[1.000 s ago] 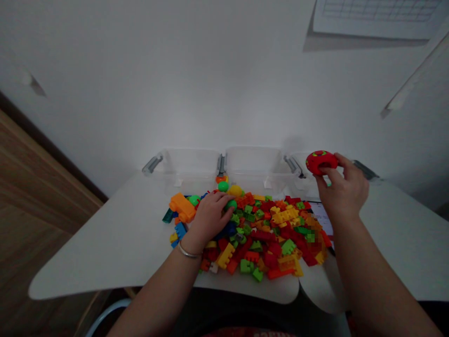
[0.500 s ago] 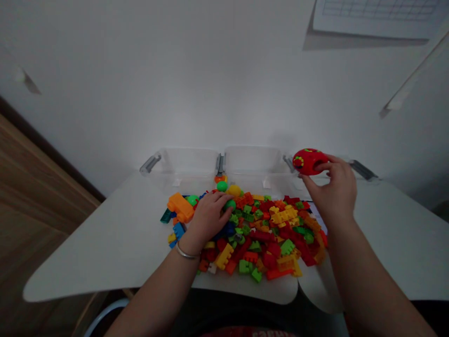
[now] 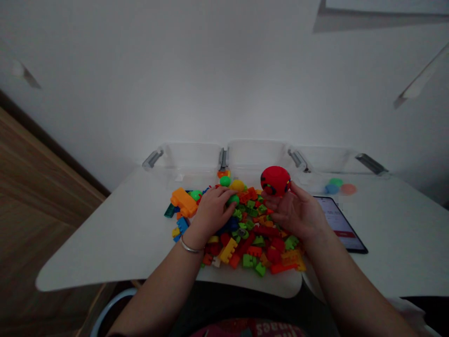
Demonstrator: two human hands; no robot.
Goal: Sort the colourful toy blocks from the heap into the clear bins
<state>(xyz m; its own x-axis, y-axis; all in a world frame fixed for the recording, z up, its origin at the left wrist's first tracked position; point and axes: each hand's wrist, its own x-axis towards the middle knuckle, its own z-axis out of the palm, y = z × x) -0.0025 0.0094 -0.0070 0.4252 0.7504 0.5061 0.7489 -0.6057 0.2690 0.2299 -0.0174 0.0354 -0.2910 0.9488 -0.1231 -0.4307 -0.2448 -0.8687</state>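
Observation:
A heap of coloured plastic bricks (image 3: 252, 234) covers the middle of the white table (image 3: 115, 234). My left hand (image 3: 212, 210), a bangle on its wrist, lies curled on the heap's left side with its fingertips closed round a small green ball (image 3: 232, 200). My right hand (image 3: 298, 213) hovers over the heap's right side and holds a round red toy (image 3: 275, 180) at its fingertips. Orange (image 3: 183, 202), blue and teal bricks lie at the heap's left edge.
Three clear plastic bins (image 3: 254, 157) with grey handles stand in a row against the wall behind the heap. A tablet (image 3: 339, 223) lies flat to the right of the bricks. Small green, blue and pink discs (image 3: 336, 186) show through the right bin.
My right hand carried the red toy from above the right bin down and left, over the brick heap. The tablet is now uncovered. My left hand stayed put.

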